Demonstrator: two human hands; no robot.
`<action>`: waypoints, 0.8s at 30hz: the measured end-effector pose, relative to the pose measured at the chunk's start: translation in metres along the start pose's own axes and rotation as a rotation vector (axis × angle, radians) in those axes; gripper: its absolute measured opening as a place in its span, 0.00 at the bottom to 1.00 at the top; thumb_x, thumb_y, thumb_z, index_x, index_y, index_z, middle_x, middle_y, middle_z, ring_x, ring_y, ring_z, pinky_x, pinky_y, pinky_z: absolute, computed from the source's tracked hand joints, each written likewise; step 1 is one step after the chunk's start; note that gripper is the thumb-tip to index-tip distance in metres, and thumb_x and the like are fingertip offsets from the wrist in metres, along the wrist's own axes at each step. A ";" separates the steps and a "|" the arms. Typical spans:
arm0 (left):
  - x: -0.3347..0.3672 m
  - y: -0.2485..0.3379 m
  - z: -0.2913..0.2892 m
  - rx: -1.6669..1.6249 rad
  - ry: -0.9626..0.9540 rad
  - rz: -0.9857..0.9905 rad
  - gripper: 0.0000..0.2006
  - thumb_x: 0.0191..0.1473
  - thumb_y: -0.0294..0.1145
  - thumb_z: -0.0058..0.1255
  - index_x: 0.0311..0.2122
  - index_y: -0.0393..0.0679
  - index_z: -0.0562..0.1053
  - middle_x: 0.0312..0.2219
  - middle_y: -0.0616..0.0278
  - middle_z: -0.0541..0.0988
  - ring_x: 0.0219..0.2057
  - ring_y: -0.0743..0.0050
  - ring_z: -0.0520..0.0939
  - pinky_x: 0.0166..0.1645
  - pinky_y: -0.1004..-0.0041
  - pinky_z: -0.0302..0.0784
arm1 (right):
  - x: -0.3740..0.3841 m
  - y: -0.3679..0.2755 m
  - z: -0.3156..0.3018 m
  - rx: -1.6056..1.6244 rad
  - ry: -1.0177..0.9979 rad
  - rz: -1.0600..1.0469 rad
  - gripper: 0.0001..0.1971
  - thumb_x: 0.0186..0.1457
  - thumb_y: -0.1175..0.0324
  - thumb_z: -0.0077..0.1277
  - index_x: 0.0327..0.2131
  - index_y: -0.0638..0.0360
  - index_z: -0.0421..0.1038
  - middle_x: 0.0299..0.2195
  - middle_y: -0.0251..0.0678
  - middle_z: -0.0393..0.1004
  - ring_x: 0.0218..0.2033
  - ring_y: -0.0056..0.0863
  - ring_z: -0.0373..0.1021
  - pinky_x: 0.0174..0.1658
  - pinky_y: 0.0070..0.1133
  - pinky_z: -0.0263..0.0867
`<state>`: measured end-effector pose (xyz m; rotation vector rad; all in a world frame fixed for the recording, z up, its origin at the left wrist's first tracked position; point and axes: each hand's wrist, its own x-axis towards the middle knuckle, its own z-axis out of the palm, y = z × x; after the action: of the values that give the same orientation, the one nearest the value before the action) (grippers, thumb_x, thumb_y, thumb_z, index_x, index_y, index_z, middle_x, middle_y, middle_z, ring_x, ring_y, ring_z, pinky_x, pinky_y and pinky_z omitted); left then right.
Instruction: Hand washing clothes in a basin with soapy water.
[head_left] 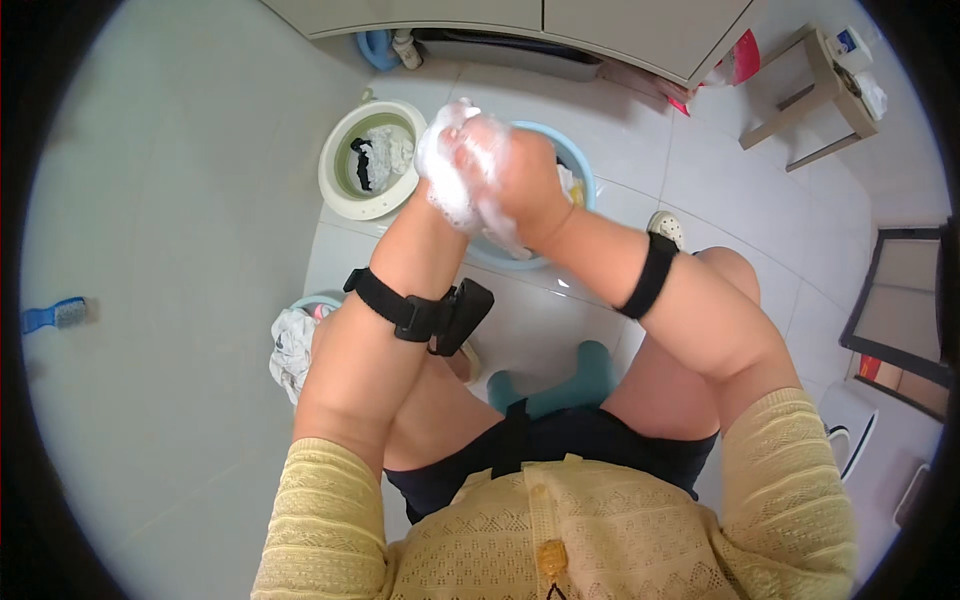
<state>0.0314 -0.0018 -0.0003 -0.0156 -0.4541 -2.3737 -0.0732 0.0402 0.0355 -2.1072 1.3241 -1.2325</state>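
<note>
Both hands meet above a blue basin [583, 165], the left hand [447, 165] and right hand [515, 175] pressed together around a soapy white cloth [452, 195], foam covering the fingers. Each forearm wears a black strap. To the left of the basin stands a white tub [335, 185] with dark and light laundry in it. A heap of white cloth [291, 345] lies by the left elbow. A blue brush [55, 316] rests on the tiled floor far left. A small wooden stool [820, 90] stands at upper right.
</note>
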 end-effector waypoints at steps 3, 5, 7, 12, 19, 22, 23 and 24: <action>0.012 -0.012 0.006 0.391 0.304 0.138 0.17 0.49 0.41 0.33 0.33 0.36 0.67 0.32 0.57 0.73 0.37 0.61 0.72 0.46 0.63 0.65 | 0.024 0.049 -0.003 -0.039 0.164 0.063 0.11 0.48 0.58 0.41 0.24 0.55 0.66 0.17 0.43 0.66 0.19 0.38 0.64 0.24 0.28 0.60; 0.014 -0.009 0.028 0.233 0.366 0.128 0.19 0.50 0.41 0.32 0.36 0.34 0.66 0.34 0.54 0.72 0.38 0.59 0.72 0.47 0.63 0.63 | 0.035 0.063 -0.020 0.253 0.133 0.366 0.14 0.50 0.58 0.41 0.19 0.57 0.62 0.16 0.32 0.63 0.19 0.24 0.61 0.24 0.21 0.57; 0.011 0.000 0.051 0.022 0.451 0.117 0.22 0.51 0.41 0.29 0.43 0.31 0.61 0.40 0.48 0.69 0.41 0.55 0.70 0.50 0.62 0.60 | 0.046 0.061 -0.035 0.689 0.038 0.564 0.14 0.50 0.58 0.41 0.19 0.56 0.62 0.16 0.31 0.63 0.19 0.24 0.62 0.25 0.21 0.58; 0.003 0.018 0.049 0.076 0.563 0.186 0.25 0.52 0.43 0.25 0.46 0.30 0.59 0.45 0.47 0.63 0.46 0.52 0.65 0.51 0.59 0.58 | 0.052 0.056 -0.058 1.510 -0.229 0.794 0.12 0.51 0.59 0.41 0.20 0.55 0.61 0.18 0.27 0.62 0.20 0.19 0.61 0.27 0.18 0.61; 0.013 0.010 0.077 1.100 0.870 0.559 0.17 0.44 0.36 0.46 0.38 0.37 0.64 0.33 0.57 0.70 0.35 0.72 0.71 0.42 0.74 0.66 | 0.057 0.047 -0.067 1.434 -0.278 0.640 0.12 0.51 0.60 0.41 0.25 0.59 0.65 0.23 0.30 0.67 0.25 0.19 0.65 0.31 0.17 0.63; 0.013 0.011 0.069 1.216 0.554 0.588 0.20 0.39 0.32 0.52 0.39 0.37 0.64 0.33 0.62 0.69 0.34 0.78 0.69 0.40 0.79 0.65 | 0.061 0.039 -0.064 1.281 -0.277 0.573 0.12 0.51 0.61 0.42 0.25 0.60 0.65 0.23 0.30 0.67 0.25 0.18 0.65 0.31 0.16 0.63; 0.012 0.005 0.082 1.348 0.517 0.322 0.21 0.40 0.32 0.50 0.42 0.38 0.62 0.36 0.61 0.69 0.38 0.77 0.68 0.43 0.78 0.63 | 0.060 0.035 -0.066 1.276 -0.282 0.547 0.12 0.49 0.60 0.45 0.25 0.61 0.65 0.22 0.29 0.66 0.24 0.17 0.64 0.29 0.16 0.62; 0.010 0.001 0.093 1.469 0.475 0.052 0.23 0.42 0.31 0.48 0.46 0.39 0.60 0.39 0.61 0.68 0.41 0.76 0.67 0.46 0.77 0.61 | 0.059 0.036 -0.065 1.275 -0.279 0.548 0.12 0.49 0.60 0.45 0.25 0.61 0.65 0.22 0.29 0.66 0.24 0.17 0.64 0.29 0.16 0.62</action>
<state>0.0146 0.0214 0.0885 1.1156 -1.7351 -1.4059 -0.1357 -0.0195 0.0752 -0.8737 0.5812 -1.0179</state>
